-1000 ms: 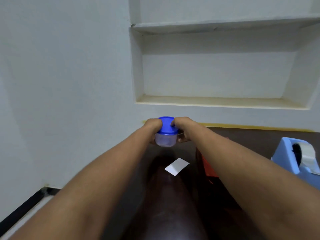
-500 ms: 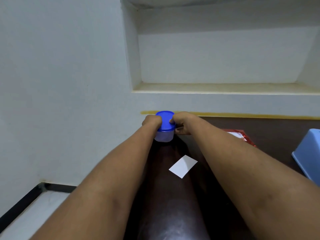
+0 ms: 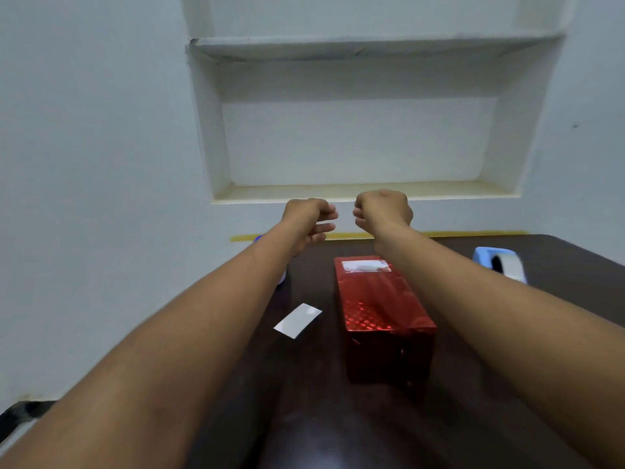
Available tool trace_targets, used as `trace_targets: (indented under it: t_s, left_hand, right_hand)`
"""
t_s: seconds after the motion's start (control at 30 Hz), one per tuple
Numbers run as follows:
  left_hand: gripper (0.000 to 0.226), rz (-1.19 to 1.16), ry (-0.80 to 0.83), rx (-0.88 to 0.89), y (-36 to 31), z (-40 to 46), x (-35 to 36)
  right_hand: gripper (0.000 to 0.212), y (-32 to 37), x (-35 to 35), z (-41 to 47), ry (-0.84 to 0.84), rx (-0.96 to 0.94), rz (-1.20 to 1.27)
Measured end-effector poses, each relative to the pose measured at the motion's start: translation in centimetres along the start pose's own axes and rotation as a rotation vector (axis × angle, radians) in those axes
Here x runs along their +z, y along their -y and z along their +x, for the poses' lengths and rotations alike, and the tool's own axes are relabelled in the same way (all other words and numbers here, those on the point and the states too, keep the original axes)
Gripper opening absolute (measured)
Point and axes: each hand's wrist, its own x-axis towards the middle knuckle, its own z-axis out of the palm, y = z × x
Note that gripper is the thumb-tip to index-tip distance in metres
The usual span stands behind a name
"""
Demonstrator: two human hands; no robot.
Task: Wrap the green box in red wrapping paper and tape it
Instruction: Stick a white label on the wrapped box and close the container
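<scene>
Both hands raised at the far table edge, left hand loosely curled and empty, right hand fisted on nothing, red-wrapped box mid-table below them, tape dispenser far right

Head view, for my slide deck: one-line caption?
Both hands, left and right, raised empty above the red-wrapped box on the dark table.

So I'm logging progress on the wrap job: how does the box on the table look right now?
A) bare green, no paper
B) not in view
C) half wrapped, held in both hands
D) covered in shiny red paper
D: the box stands on the dark table fully covered in shiny red paper, with neither the left hand nor the right hand touching it.
</scene>
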Motion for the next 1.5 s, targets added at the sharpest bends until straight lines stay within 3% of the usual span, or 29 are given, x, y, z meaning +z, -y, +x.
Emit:
trace_targets:
  t_s: [0.13,0.23,0.3,0.4,0.5,0.63,0.83,0.9,1.0,1.27,1.5]
  left_hand:
    - [0.024,0.055,0.264,0.004,-1.1,-2.8,7.0]
    - [0.021,0.146,0.409,-0.014,-1.2,-3.5,12.5]
    - [0.022,0.224,0.466,-0.02,-1.0,-3.6,16.3]
    - [0.053,0.378,0.459,-0.032,0.1,-3.5,20.9]
    - [0.069,0.444,0.506,-0.117,2.2,-3.1,24.3]
    - [0.056,0.405,0.52,-0.179,4.2,-2.9,26.5]
    - [0.058,0.367,0.356,-0.152,5.3,-3.0,28.6]
    - [0.066,0.335,0.287,-0.153,4.8,-3.6,29.4]
    - [0.057,0.237,0.266,-0.16,3.5,-4.5,31.3]
    - [0.064,0.226,0.501,-0.056,0.4,-9.4,43.2]
    - [0.066,0.25,0.613,-0.083,2.8,-13.4,51.6]
  right_hand:
    - [0.01,-0.3,-9.1,-3.8,-0.091,-0.345,-0.2]
    - [0.029,-2.2,-14.7,-5.3,-0.132,-0.499,-0.486]
    - [0.048,-3.4,-18.0,-6.0,-0.167,-0.478,-0.758]
    - [0.073,-5.3,-21.5,-6.6,-0.185,-0.315,-0.983]
    - [0.091,-7.5,-23.5,-6.9,-0.157,-0.227,-0.88]
    - [0.104,-9.5,-24.5,-7.0,-0.099,-0.036,-0.691]
    - [0.062,-11.0,-24.0,-6.6,-0.051,0.054,-0.669]
    - [0.05,-10.5,-25.4,-5.6,-0.051,0.064,-0.635]
    - [0.033,-9.0,-29.3,-3.6,-0.075,0.091,-0.601]
    - [0.035,-6.3,-44.6,-0.6,-0.236,0.209,-0.408]
    - [0.044,-9.2,-52.9,-1.8,-0.351,0.286,-0.358]
